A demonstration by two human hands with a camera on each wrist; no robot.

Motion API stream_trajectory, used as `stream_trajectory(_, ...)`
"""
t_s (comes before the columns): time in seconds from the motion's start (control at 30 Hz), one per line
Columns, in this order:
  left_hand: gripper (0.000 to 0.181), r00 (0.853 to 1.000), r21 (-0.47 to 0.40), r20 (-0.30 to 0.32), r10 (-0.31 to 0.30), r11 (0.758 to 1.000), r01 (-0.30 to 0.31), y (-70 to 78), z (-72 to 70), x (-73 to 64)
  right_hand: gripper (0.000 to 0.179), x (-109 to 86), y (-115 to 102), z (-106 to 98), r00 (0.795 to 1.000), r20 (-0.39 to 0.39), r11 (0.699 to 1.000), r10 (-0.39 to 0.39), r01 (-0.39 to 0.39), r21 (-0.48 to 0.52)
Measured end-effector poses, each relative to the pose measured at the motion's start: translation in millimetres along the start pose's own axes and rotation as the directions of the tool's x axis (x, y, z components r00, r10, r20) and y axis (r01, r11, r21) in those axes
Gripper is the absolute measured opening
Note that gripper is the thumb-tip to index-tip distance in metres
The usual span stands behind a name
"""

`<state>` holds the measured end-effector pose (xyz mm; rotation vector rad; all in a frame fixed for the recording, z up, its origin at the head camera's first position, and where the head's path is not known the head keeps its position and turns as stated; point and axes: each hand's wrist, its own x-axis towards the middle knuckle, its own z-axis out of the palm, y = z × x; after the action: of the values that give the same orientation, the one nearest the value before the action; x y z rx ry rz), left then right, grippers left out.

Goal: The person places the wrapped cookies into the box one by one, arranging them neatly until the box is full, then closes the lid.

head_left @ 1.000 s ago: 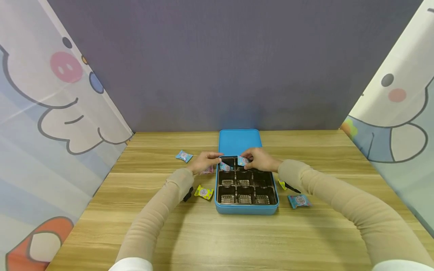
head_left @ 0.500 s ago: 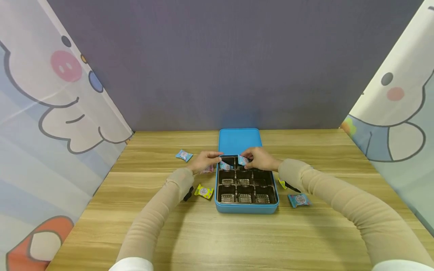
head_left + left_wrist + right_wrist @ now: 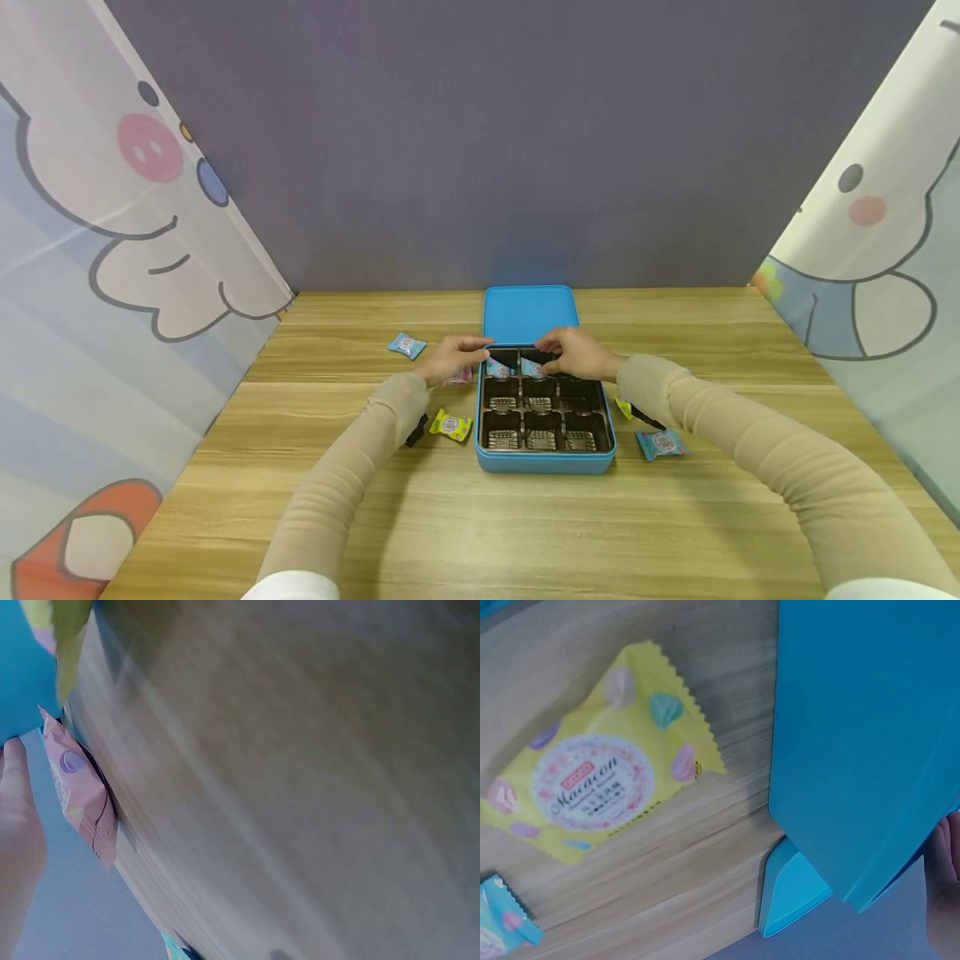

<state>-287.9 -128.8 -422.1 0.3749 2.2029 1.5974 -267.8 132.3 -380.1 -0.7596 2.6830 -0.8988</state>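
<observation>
A blue box (image 3: 546,463) with a brown nine-compartment tray (image 3: 522,406) stands mid-table. In the back left compartment lies a blue macaron packet (image 3: 498,367); another blue macaron packet (image 3: 532,368) sits tilted in the back middle one. My right hand (image 3: 579,353) is over that second packet, thumb overlapping its right edge, index finger apart above it. At the back left corner, my left hand (image 3: 447,359) touches the box rim with thumb and index finger fairly straight. The left wrist view shows a finger against the blue box (image 3: 22,675), beside a pink packet (image 3: 79,791).
A blue lid (image 3: 529,313) lies behind the box. On the left are a light blue packet (image 3: 407,345) and a yellow packet (image 3: 451,425). On the right, a blue packet (image 3: 662,444) lies near another yellow packet (image 3: 604,761). A grey panel (image 3: 517,150) rises behind the table.
The blue packet at my right hand has gone down into the back middle compartment. My right index finger has moved slightly away from it. The left hand stays put.
</observation>
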Motion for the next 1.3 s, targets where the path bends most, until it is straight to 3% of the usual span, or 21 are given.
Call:
stream_trajectory(0.33, 0.043, 1.0, 0.031, 0.004, 0.003, 1.0, -0.003, -0.7, 0.0, -0.7, 0.037, -2.0, 2, -3, 1.0, 0.012, 1.0, -0.026, 0.026, 0.007)
stream_trajectory(0.57, 0.043, 1.0, 0.026, 0.009, -0.002, 1.0, 0.002, -2.2, -1.6, -0.9, 0.035, -1.4, 8, -6, 1.0, 0.014, 0.996, -0.022, 0.021, 0.081)
stream_trajectory(1.0, 0.04, 1.0, 0.014, -0.023, -0.015, 1.0, 0.015, -6.7, -0.9, 0.6, 0.039, -10.7, 22, -24, 0.998, -0.06, 0.987, -0.014, 0.023, 0.158)
stream_trajectory(1.3, 0.039, 0.999, 0.063, -0.038, 0.012, 0.998, -0.01, -5.8, -0.5, 1.3, 0.04, -20.3, 30, -41, 0.998, -0.048, 0.98, 0.028, -0.018, 0.197)
